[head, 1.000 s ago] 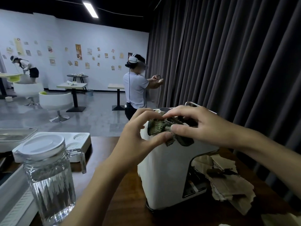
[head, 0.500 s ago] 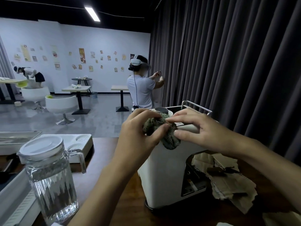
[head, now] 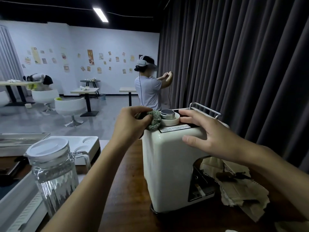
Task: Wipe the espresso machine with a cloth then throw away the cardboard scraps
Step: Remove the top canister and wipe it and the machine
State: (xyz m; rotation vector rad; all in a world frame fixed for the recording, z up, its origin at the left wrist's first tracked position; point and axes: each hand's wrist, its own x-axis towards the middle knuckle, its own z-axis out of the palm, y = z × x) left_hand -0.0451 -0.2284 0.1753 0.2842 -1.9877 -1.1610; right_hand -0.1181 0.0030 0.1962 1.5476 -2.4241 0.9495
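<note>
A white espresso machine [head: 168, 166] stands on the dark wooden table [head: 128, 198] in front of me. My left hand [head: 132, 123] grips a bunched green patterned cloth [head: 154, 120] at the machine's top left corner, beside the round metal cap [head: 167, 113]. My right hand [head: 207, 136] lies over the top right of the machine, fingers spread, thumb down on the front face. Torn cardboard scraps [head: 242, 193] lie on the table to the right of the machine, partly hidden behind my right forearm.
A lidded glass pitcher [head: 53, 173] stands at the near left. Behind it lies a white tray [head: 87, 146]. A dark curtain [head: 242, 64] hangs close on the right. A person wearing a headset [head: 148, 87] stands beyond the table; chairs and small tables fill the far room.
My right hand has let go of the cloth and moved right onto the machine's top. My left hand has carried the cloth to the top left corner, uncovering the metal cap.
</note>
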